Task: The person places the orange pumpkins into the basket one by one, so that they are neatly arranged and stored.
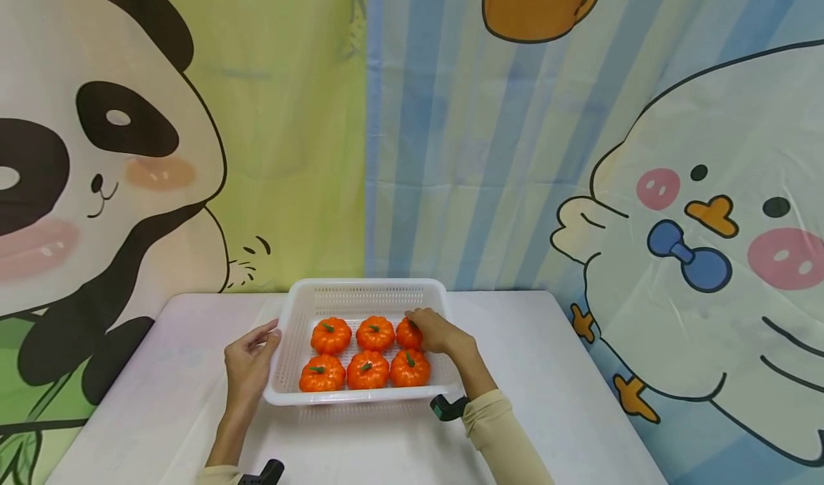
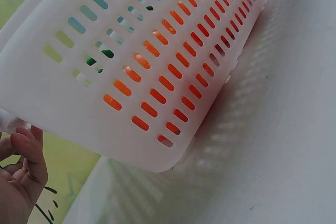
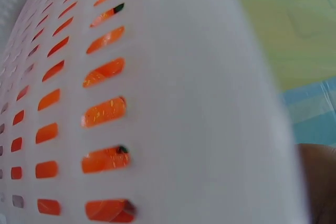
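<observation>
A white perforated plastic basket [image 1: 367, 397] stands on the table with several small orange pumpkins in two rows, each with a green stem. At the basket's left rim, my left hand [image 1: 247, 363] pinches the edge between thumb and fingers; the left wrist view shows this hand [image 2: 21, 174] at the basket's corner. My right hand [image 1: 440, 335] reaches over the right side and holds the back-right pumpkin [image 1: 408, 336], its fingertips partly hidden. Just in front of that one lies another pumpkin [image 1: 410, 369]. In the right wrist view the basket wall [image 3: 210, 103] covers most of the right hand.
A white cloth covers the table [image 1: 515, 370]. Behind it hang a panda-printed curtain [image 1: 290, 149] and a blue striped curtain [image 1: 463, 149] with a white bird figure. The basket's high slotted walls surround the pumpkins.
</observation>
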Demonstrator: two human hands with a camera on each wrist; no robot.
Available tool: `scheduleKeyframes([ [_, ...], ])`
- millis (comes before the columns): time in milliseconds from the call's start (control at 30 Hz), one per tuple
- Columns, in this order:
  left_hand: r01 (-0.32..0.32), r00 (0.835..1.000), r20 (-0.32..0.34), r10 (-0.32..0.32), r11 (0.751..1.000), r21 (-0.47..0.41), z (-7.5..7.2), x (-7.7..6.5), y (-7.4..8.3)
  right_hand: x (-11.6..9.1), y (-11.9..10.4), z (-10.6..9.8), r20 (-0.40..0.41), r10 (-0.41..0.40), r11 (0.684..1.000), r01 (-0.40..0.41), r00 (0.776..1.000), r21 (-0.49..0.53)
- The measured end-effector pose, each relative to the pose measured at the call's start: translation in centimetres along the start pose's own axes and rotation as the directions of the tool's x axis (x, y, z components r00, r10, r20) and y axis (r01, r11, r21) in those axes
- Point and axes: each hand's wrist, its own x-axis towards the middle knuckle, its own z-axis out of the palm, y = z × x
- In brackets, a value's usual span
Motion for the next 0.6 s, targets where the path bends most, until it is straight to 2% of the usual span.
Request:
scheduleKeyframes([
  [300,-0.008,1.000,-0.004,0.008,1.000,0.025,0.3,0.1,0.2,-0.7,0.0,-0.6,0.002,0.016,1.000,-0.016,1.000,0.012],
  [433,-0.011,1.000,-0.004,0.011,0.999,0.035,0.3,0.1,0.2,-1.4,-0.1,-1.3,-0.034,-0.004,0.999,0.006,0.999,0.041],
  [600,-0.026,1.000,-0.001,0.027,0.990,0.138,0.0,0.0,0.4,-2.8,-0.3,-2.4,-0.118,-0.033,0.993,0.046,0.993,0.110],
])
